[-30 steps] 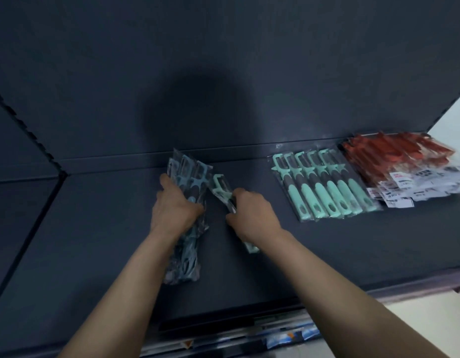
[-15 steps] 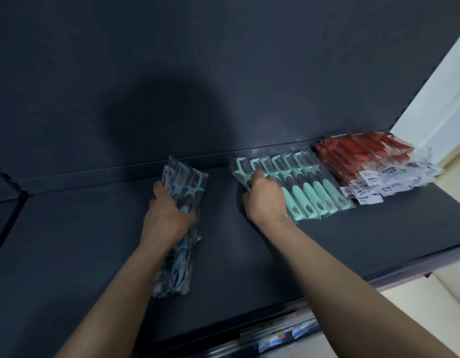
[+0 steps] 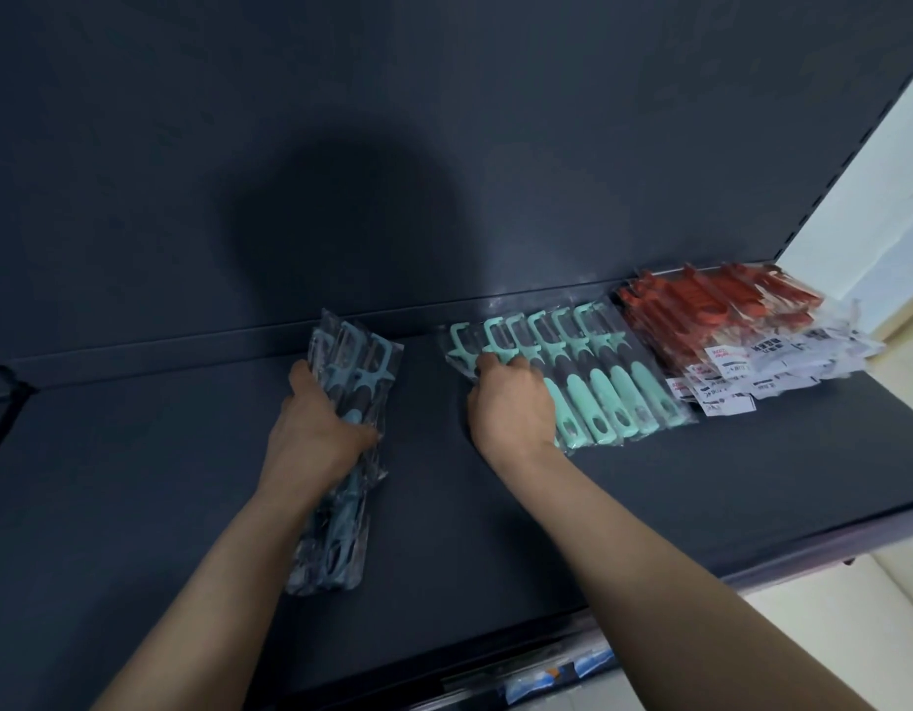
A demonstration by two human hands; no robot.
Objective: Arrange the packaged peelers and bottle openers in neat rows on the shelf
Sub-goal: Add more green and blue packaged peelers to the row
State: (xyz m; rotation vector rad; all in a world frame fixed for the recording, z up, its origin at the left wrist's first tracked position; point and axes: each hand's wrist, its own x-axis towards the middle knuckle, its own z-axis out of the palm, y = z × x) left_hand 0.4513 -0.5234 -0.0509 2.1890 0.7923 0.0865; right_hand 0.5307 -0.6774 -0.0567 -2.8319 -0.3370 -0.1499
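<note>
Red bottle openers (image 3: 716,305) piled, peeler row (image 3: 598,387) partly laid. Left hand (image 3: 321,433) grips the unplaced peeler stack (image 3: 364,361); right hand (image 3: 513,413) on row's end peeler (image 3: 462,351), grip unclear.

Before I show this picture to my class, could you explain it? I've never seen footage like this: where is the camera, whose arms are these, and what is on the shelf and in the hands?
There is no machine here. A person wears one wide-angle camera on the head, so you look forward and down along their own bare arms. The left hand grips a bundle of packaged peelers lying on the dark shelf. The right hand rests on the leftmost packet of a row of mint-green peelers, laid side by side. I cannot tell whether it grips that packet. Further right lies a pile of red bottle openers in clear packets with white labels.
</note>
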